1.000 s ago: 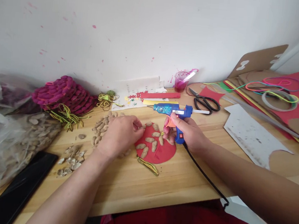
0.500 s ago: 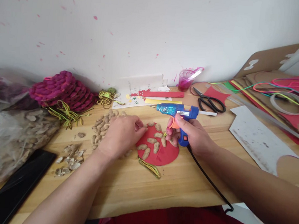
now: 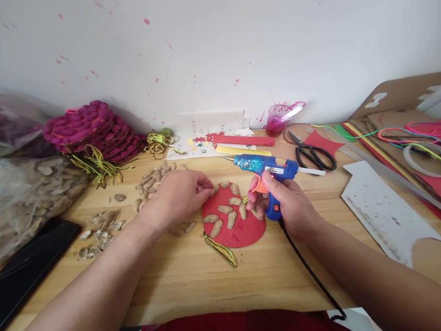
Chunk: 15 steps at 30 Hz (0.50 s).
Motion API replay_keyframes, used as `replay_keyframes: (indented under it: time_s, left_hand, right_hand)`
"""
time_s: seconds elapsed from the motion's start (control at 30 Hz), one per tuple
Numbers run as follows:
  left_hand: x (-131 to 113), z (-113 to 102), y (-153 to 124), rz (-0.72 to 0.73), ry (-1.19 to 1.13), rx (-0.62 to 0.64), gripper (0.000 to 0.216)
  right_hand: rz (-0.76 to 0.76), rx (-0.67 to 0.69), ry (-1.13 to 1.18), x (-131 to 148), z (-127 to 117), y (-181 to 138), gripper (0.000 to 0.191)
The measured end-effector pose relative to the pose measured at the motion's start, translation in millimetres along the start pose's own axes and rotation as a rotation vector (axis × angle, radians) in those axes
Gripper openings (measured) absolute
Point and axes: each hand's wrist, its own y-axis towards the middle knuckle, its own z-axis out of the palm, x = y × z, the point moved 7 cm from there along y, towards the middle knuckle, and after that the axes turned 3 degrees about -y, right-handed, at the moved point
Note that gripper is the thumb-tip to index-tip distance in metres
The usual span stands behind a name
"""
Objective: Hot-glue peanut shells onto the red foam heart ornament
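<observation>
My right hand (image 3: 292, 203) is wrapped round the grip of a blue hot glue gun (image 3: 261, 165). Its nozzle points left above the table, and a white glue stick (image 3: 312, 171) sticks out at the back. A round red paper piece (image 3: 243, 235) lies below, with several peanuts (image 3: 232, 219) in their shells spread over it and a yellow-green cord tassel (image 3: 220, 250) at its lower edge. At the upper left rim of that piece, the fingertips of my left hand (image 3: 182, 195) are closed on a peanut (image 3: 215, 188), mostly hidden by the fingers.
Left of the disc are loose peanuts (image 3: 149, 182), broken shells (image 3: 100, 234), a plastic bag of peanuts (image 3: 25, 209) and a black phone-like slab (image 3: 19, 271). Purple woven pieces (image 3: 91, 129) are stacked behind. Scissors (image 3: 315, 156) and a pink-stained cup (image 3: 277, 120) stand further back. A black cable (image 3: 308, 265) trails rightward.
The whole view has shifted slightly. My left fingers stay at the peanut on the disc's rim, and the glue gun stays in my right hand in nearly the same place.
</observation>
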Motion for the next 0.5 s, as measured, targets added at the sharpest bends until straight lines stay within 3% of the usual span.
replay_keyframes:
  time_s: [0.5]
  left_hand:
    - [1.6,3.2,1.1,-0.018,-0.046,-0.018,0.017]
  right_hand:
    - [0.002,0.012,0.014,-0.4,0.7,-0.4,0.047]
